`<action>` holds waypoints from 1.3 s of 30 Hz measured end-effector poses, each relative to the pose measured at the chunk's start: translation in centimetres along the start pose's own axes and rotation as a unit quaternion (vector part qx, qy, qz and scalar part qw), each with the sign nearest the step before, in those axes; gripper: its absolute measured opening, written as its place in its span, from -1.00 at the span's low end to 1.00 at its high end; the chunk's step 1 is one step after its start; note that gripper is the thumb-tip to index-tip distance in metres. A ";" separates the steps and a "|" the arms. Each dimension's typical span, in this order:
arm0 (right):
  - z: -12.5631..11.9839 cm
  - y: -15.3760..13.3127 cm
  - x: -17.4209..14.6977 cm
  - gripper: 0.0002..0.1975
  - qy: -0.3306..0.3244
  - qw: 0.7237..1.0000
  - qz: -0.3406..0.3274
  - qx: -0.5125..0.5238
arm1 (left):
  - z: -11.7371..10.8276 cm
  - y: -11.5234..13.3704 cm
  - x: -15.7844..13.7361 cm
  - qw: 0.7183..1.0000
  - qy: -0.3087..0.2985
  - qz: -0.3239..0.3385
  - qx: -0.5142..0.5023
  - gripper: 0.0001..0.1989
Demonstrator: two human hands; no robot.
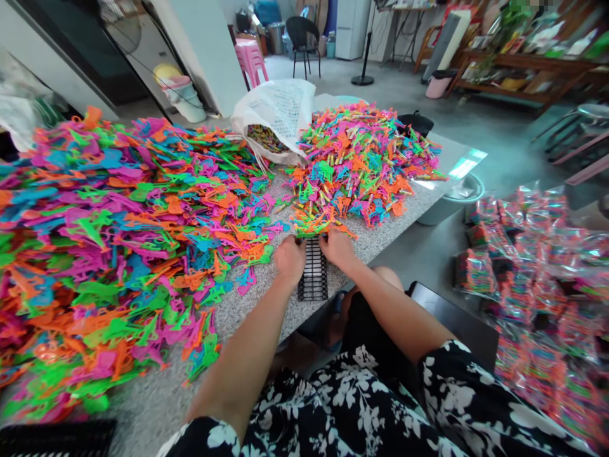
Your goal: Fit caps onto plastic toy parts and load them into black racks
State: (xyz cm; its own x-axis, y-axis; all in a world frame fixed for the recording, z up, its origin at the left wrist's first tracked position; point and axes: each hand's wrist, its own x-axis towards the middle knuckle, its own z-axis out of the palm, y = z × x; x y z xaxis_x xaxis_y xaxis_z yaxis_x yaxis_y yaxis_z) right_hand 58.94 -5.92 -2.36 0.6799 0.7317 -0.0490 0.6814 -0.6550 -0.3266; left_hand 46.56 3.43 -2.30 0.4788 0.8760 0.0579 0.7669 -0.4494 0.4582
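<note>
A narrow black slotted rack (313, 273) lies on the speckled stone table in front of me, with light gaps between its rungs. My left hand (290, 259) is closed at the far left corner of the rack, fingers curled around its side. At the far right corner my right hand (339, 249) is closed in the same way. Just beyond both hands, orange and green plastic pieces (314, 223) lie across the rack's far end. My fingertips are partly hidden there. Behind them rises a heap of bright plastic pieces with small gold-coloured tubes (354, 162).
A larger heap of flat plastic pieces (128, 235) covers the table's left side. A white sack (276, 111) lies open between the heaps. Filled clear bags (528, 273) cover the floor at right. A bucket (451, 200) stands by the table edge (390, 244). Another black rack (57, 438) is bottom left.
</note>
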 end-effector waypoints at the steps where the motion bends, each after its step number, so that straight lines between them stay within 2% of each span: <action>1: -0.1 -0.2 -0.1 -0.60 -0.003 1.000 -0.001 -0.003 | -0.2 0.2 0.2 1.000 -0.007 -0.005 0.005 -0.71; 4: -0.2 -0.8 -0.3 -0.60 0.000 1.000 -0.002 -0.014 | -0.6 0.3 0.7 0.999 -0.026 -0.007 0.018 -0.68; 8: -0.9 -0.6 -0.5 -0.63 -0.016 1.000 -0.018 -0.016 | -0.2 -0.3 0.9 0.999 -0.019 0.020 0.021 -0.69; 10: -1.6 0.6 -0.4 -0.66 -0.022 0.999 -0.025 -0.011 | 0.4 -1.0 0.7 0.998 -0.009 0.057 -0.003 -0.71; 12: -2.4 2.4 -0.4 -0.65 0.000 1.000 0.003 -0.016 | 1.0 -1.8 0.3 0.995 0.004 0.091 -0.048 -0.74; 14: -3.1 4.5 -0.4 -0.57 0.024 0.998 0.048 -0.030 | 1.4 -2.6 -0.4 0.989 0.027 0.100 -0.102 -0.74; 16: -3.7 6.5 -0.5 -0.56 0.020 0.997 0.061 -0.036 | 1.6 -3.2 -1.4 0.983 0.071 0.099 -0.139 -0.73; 19: -4.7 8.7 -1.2 -0.72 -0.028 0.999 0.030 -0.022 | 1.1 -3.5 -3.4 0.970 0.121 0.146 -0.154 -0.80; 21: -5.7 9.7 -2.0 -0.80 -0.065 0.998 -0.005 -0.001 | 0.5 -2.9 -4.5 0.957 0.116 0.220 -0.152 -0.79; 24: -7.8 10.0 -3.6 -0.80 -0.158 0.981 -0.087 0.070 | -0.7 -1.4 -5.6 0.931 0.084 0.332 -0.127 -0.60; 26: -9.1 9.8 -4.6 -0.75 -0.257 0.947 -0.127 0.143 | -1.1 -0.6 -5.7 0.916 0.053 0.384 -0.106 -0.51; 29: -10.1 9.4 -5.8 -0.62 -0.385 0.863 -0.141 0.297 | -1.1 -0.6 -5.4 0.904 0.003 0.411 -0.113 -0.63; 32: -9.2 8.9 -6.4 -0.32 -0.411 0.741 -0.163 0.505 | -0.7 -1.2 -5.2 0.922 -0.026 0.354 -0.157 -0.68; 33: -8.4 8.5 -6.5 -0.21 -0.399 0.710 -0.169 0.555 | -0.6 -1.3 -5.2 0.929 -0.035 0.329 -0.167 -0.68; 34: -7.5 8.0 -6.6 -0.15 -0.378 0.697 -0.169 0.586 | -0.6 -1.2 -5.2 0.934 -0.046 0.310 -0.172 -0.68; 35: -6.6 7.3 -6.7 -0.14 -0.345 0.707 -0.157 0.597 | -0.6 -1.1 -5.3 0.935 -0.062 0.305 -0.173 -0.68; 39: -3.1 4.2 -7.0 -0.45 -0.167 0.840 -0.063 0.513 | -1.8 -0.3 -5.5 0.928 -0.126 0.321 -0.143 -0.70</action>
State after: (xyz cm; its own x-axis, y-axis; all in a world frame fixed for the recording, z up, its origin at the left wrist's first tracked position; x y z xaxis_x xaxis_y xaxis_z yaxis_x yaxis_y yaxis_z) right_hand 57.88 -14.38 -0.47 0.3903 0.9068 -0.1592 0.0345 -0.1872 -0.9817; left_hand 42.96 -0.94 -1.19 0.9102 0.3583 0.2080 0.1607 -0.7681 0.6198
